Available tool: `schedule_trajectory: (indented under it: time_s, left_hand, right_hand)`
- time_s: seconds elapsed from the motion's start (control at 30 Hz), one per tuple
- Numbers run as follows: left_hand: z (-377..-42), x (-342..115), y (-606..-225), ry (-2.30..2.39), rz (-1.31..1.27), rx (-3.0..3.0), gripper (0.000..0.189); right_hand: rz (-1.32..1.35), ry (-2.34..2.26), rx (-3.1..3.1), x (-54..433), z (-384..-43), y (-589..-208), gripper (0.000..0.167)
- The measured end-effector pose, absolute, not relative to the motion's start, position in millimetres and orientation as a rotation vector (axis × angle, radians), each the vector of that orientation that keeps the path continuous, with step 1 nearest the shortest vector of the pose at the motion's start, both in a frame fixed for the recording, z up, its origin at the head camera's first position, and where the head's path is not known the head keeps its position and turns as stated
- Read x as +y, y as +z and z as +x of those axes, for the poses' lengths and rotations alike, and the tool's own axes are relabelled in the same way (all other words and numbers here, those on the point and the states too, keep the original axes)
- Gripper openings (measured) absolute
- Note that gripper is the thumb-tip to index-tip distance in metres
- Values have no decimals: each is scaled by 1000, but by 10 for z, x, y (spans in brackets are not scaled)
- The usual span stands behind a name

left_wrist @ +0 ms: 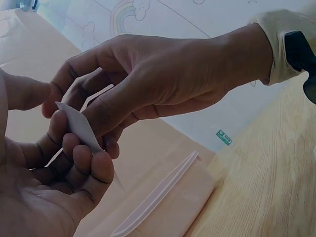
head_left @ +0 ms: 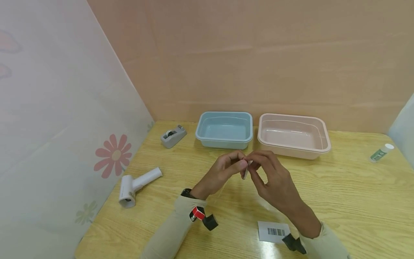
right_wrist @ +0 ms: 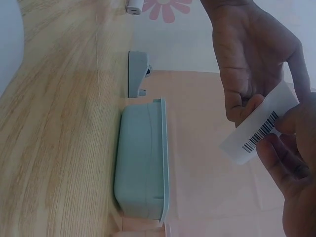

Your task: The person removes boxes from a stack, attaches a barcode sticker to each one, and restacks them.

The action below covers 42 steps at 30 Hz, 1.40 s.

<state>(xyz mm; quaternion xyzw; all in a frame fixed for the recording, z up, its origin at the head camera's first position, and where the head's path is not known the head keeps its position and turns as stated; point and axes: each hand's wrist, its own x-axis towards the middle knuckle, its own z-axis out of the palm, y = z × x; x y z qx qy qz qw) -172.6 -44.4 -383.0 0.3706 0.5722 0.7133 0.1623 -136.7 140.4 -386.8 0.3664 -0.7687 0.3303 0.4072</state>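
Both hands meet over the middle of the table, in front of the two basins. Between them is a small white barcode label (right_wrist: 236, 148), seen nearly edge-on in the head view. My right hand (head_left: 276, 183) pinches it between thumb and fingers. The left hand (head_left: 220, 172) holds its other side with curled fingers, which partly hide behind the label in the right wrist view. A second white barcode label (head_left: 266, 232) lies flat on the table, below the right forearm, its barcode facing up.
A blue basin (head_left: 224, 144) and a pink basin (head_left: 291, 151) stand side by side at the back. To the left are a grey tape dispenser (head_left: 174, 138) and a white handheld scanner (head_left: 127, 187). A glue stick (head_left: 381, 153) lies at the far right, by the wall.
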Motion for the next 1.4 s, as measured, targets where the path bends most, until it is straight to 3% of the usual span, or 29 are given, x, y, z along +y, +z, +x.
schedule_trajectory:
  time_s: [0.63,1.03,1.4]
  left_hand:
    - [-1701,-414,-3840,2058,1024,1711,31]
    - [-1620,-379,-3776,1979,1068,2051,15]
    - [-1640,-400,-3805,2045,1004,1865,29]
  right_hand:
    - [905,767,-1973,1410,-1376,-3896,27]
    - [845,701,-1966,1389,-1328,-3875,24]
    - [857,908,-1967,1399,-1335,-3847,29]
